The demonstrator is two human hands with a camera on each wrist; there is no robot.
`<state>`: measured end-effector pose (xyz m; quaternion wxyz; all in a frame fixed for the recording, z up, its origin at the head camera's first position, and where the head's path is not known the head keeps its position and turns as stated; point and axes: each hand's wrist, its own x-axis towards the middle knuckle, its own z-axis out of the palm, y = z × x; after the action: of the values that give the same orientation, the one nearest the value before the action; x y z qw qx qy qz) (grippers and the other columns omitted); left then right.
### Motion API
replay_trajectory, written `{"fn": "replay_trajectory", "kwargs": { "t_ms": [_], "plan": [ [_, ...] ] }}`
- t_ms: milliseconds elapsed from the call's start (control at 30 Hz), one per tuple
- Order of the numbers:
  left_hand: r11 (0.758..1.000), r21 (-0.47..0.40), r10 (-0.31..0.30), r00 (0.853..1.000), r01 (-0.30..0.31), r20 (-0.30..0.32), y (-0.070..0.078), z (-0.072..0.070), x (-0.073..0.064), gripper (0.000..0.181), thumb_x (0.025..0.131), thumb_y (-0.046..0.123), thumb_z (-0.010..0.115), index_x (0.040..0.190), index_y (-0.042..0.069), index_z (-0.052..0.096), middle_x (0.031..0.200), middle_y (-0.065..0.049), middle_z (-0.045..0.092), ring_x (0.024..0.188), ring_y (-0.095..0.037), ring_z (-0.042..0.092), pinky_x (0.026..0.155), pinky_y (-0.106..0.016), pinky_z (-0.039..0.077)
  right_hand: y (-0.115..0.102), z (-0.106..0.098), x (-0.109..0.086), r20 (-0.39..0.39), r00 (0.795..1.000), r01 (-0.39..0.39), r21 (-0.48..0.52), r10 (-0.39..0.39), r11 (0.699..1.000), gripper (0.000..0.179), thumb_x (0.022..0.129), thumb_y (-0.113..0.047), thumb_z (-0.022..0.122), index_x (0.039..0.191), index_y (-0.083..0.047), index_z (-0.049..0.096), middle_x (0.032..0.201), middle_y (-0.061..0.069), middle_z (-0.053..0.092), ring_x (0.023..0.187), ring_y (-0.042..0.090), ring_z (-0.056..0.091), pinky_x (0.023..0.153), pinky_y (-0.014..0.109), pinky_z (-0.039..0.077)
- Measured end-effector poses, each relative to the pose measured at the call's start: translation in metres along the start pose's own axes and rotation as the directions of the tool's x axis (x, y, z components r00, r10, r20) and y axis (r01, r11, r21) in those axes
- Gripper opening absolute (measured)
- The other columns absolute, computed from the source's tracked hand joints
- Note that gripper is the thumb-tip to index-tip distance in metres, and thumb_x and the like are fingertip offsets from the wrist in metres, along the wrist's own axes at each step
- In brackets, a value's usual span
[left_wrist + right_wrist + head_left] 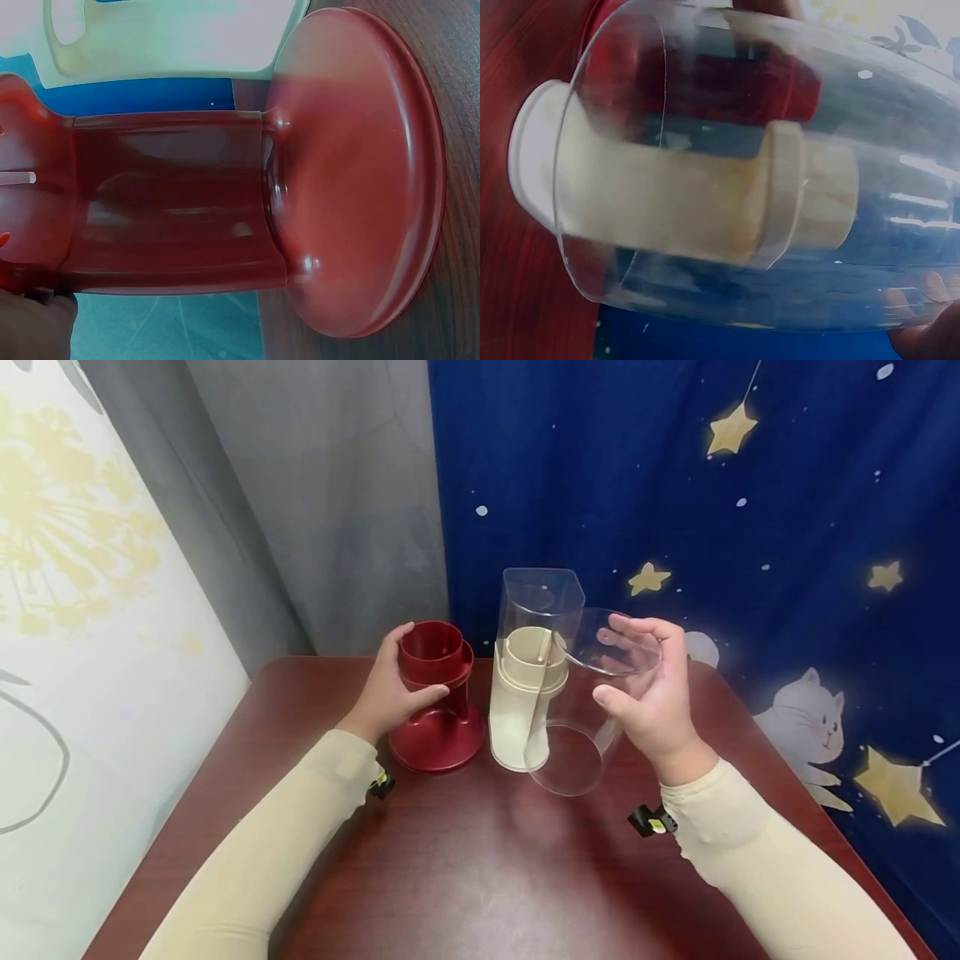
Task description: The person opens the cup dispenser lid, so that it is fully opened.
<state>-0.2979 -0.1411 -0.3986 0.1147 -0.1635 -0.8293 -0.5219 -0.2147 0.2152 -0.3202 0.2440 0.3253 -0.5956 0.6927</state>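
My left hand (393, 681) grips the upper part of a red plastic stand (437, 739), thumb in front and fingers round the left side. The stand has a round collar on top and a wide round base, which rests on the table in the left wrist view (360, 180). In my right hand (652, 685) is a clear plastic cylinder (570, 789), held by its upper part above the table and slightly tilted. Between the hands stands a cream plastic stand (513, 727) with a similar collar, partly seen through the cylinder (667, 202).
A clear squarish container (540, 581) rises behind the cream stand's collar; its lower part is hidden. The dark red wooden table (480, 877) ends at a blue star-printed curtain (570, 460) and a grey curtain (337, 510). A pale patterned surface (75, 568) stands at the left.
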Motion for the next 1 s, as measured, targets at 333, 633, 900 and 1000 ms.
{"fn": "replay_trajectory", "kwargs": {
  "t_ms": [333,633,900,1000],
  "plan": [
    [1.000,0.007,0.002,1.000,-0.002,0.000,-0.001,0.000,0.000,0.109,0.081,0.027,0.093,0.165,0.024,0.023,0.161,-0.006,0.039,0.143,-0.029,0.045,0.100,-0.056,0.058,0.023,-0.023,-0.007,-0.096,0.995,-0.012,-0.072,0.005,0.997,0.073,0.071,0.009,0.078,0.135,-0.003,0.044,0.146,0.019,0.054,0.131,0.029,0.060,0.099,0.028,0.057],
    [1.000,-0.005,0.004,1.000,-0.004,0.006,0.000,0.000,0.000,0.109,0.082,0.026,0.093,0.165,0.023,0.023,0.161,-0.007,0.039,0.143,-0.030,0.045,0.101,-0.057,0.057,0.044,-0.038,-0.008,-0.190,0.982,-0.028,-0.079,0.012,0.996,0.075,0.067,0.018,0.071,0.135,0.002,0.043,0.140,0.019,0.053,0.121,0.027,0.063,0.092,0.025,0.061],
    [1.000,-0.001,-0.006,1.000,0.006,0.004,0.002,-0.001,-0.001,0.109,0.081,0.027,0.093,0.165,0.023,0.023,0.161,-0.007,0.039,0.143,-0.030,0.044,0.100,-0.056,0.058,0.056,-0.044,-0.010,-0.234,0.970,-0.104,-0.137,0.070,0.985,0.077,0.069,0.022,0.074,0.135,0.002,0.040,0.139,0.012,0.050,0.115,0.024,0.062,0.088,0.023,0.061],
    [1.000,0.000,-0.008,1.000,0.008,0.004,0.002,-0.001,-0.001,0.109,0.081,0.027,0.093,0.165,0.023,0.022,0.161,-0.007,0.039,0.143,-0.030,0.044,0.101,-0.056,0.057,0.060,-0.047,-0.011,-0.258,0.962,-0.146,-0.191,0.093,0.971,0.076,0.071,0.021,0.076,0.135,0.001,0.040,0.139,0.009,0.049,0.113,0.021,0.064,0.087,0.021,0.060]
  ]
}}
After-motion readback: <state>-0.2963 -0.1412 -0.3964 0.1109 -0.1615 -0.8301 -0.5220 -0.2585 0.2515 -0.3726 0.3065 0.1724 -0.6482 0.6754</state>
